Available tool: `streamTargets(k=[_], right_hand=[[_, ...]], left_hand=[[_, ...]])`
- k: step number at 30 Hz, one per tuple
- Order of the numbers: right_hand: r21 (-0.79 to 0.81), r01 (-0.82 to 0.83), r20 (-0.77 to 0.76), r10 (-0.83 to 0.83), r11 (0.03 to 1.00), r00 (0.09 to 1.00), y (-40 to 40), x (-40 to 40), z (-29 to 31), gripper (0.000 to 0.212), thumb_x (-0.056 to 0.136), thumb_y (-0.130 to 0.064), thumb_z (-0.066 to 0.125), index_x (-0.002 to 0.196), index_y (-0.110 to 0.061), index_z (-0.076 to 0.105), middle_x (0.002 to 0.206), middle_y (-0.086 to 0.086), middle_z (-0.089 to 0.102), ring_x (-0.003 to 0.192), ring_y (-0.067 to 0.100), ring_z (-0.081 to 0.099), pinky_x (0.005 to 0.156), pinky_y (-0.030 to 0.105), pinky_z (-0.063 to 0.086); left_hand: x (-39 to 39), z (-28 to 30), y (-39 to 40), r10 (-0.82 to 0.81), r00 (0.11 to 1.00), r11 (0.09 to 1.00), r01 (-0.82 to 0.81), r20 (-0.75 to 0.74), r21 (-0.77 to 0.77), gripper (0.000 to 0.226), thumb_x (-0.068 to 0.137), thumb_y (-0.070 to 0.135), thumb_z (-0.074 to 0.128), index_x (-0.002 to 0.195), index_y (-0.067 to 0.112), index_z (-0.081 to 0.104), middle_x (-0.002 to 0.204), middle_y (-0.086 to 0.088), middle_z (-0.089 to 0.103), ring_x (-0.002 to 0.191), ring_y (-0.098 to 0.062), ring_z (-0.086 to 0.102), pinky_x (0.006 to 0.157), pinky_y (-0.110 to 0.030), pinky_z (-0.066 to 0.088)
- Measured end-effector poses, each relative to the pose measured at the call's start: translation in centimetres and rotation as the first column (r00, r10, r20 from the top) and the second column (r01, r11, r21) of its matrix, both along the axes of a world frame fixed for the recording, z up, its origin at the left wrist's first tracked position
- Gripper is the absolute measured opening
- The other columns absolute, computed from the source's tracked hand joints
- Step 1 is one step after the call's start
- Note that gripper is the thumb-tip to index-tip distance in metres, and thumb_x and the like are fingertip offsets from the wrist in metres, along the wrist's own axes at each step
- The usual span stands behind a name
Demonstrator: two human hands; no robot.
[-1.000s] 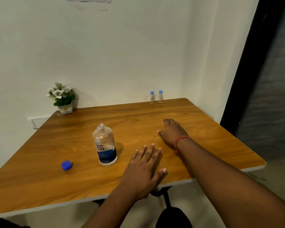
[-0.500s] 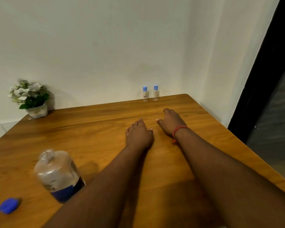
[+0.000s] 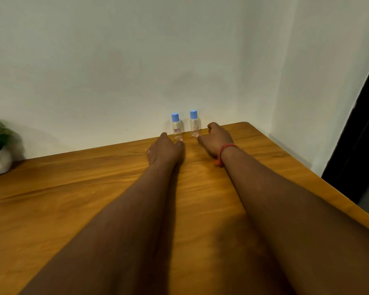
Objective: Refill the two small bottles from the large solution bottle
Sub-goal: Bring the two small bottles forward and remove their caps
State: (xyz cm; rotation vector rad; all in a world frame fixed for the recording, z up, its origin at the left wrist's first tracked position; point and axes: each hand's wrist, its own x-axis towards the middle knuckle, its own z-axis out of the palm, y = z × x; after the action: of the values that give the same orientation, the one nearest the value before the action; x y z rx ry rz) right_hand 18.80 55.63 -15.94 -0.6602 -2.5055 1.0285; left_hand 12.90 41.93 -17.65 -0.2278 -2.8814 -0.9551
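In the head view, two capped small bottles (image 3: 176,127) (image 3: 194,124) are seen upright at the table's (image 3: 73,188) far edge. The left hand (image 3: 165,149) and right hand (image 3: 216,137) are spread beside them, nothing grasped. Fetching seems under way; each bottle needs gripping next.

Two bare forearms, without sleeves, end in the left hand (image 3: 165,149) and right hand (image 3: 216,136). A thin red-orange cord band (image 3: 224,150) circles the right wrist, with a short knotted tail hanging on its underside. The left wrist carries nothing.
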Motion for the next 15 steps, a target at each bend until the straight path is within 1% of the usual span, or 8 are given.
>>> streamTargets(k=[3,7,9,12,15], right_hand=[[-0.037,-0.022,-0.023,0.021,0.999,1.0,0.2,-2.2,-0.2,0.058,0.092,-0.036,0.065,0.141,-0.013,0.043,0.139,0.008,0.054,0.124,0.028,0.054,0.098,0.036,0.046],[-0.038,-0.069,-0.023,0.068,0.997,0.997,0.6,-4.3,-0.2,0.056,0.092,-0.037,0.065,0.138,-0.013,0.046,0.135,0.008,0.057,0.118,0.027,0.056,0.095,0.036,0.045],[-0.031,-0.085,-0.01,0.085,0.996,0.996,0.6,-5.1,-0.1,0.052,0.091,-0.036,0.065,0.136,-0.015,0.049,0.132,0.006,0.059,0.116,0.027,0.057,0.097,0.037,0.046],[0.002,-0.101,0.003,0.101,0.995,0.995,0.5,-5.6,0.0,0.045,0.09,-0.029,0.067,0.132,-0.016,0.055,0.129,0.006,0.061,0.114,0.027,0.058,0.101,0.039,0.047],[0.016,-0.119,0.006,0.119,0.993,0.993,0.7,-5.2,-0.1,0.033,0.088,-0.023,0.071,0.119,-0.016,0.064,0.12,0.005,0.065,0.107,0.024,0.06,0.098,0.037,0.049]], left_hand=[[-1.9,0.0,1.0,-0.025,1.0,0.993,0.026,-0.005,0.113,0.064,0.093,0.054,0.057,0.145,0.019,0.042,0.145,-0.004,0.054,0.131,-0.029,0.051,0.108,-0.049,0.041],[-3.5,0.0,1.9,-0.057,0.996,0.974,0.07,-0.063,0.215,0.053,0.095,0.048,0.057,0.138,0.018,0.05,0.137,-0.004,0.059,0.126,-0.029,0.055,0.108,-0.047,0.04],[-4.3,-0.1,2.1,-0.059,0.995,0.969,0.075,-0.076,0.236,0.048,0.096,0.047,0.057,0.135,0.018,0.053,0.134,-0.004,0.061,0.123,-0.029,0.057,0.107,-0.049,0.042],[-5.1,-0.4,2.2,-0.055,0.996,0.971,0.07,-0.072,0.228,0.041,0.094,0.044,0.06,0.128,0.022,0.058,0.127,-0.002,0.065,0.117,-0.027,0.06,0.104,-0.049,0.044],[-4.8,-0.6,2.1,-0.057,0.995,0.971,0.075,-0.082,0.228,0.035,0.091,0.039,0.065,0.122,0.022,0.06,0.121,-0.001,0.068,0.113,-0.025,0.062,0.101,-0.047,0.047]])
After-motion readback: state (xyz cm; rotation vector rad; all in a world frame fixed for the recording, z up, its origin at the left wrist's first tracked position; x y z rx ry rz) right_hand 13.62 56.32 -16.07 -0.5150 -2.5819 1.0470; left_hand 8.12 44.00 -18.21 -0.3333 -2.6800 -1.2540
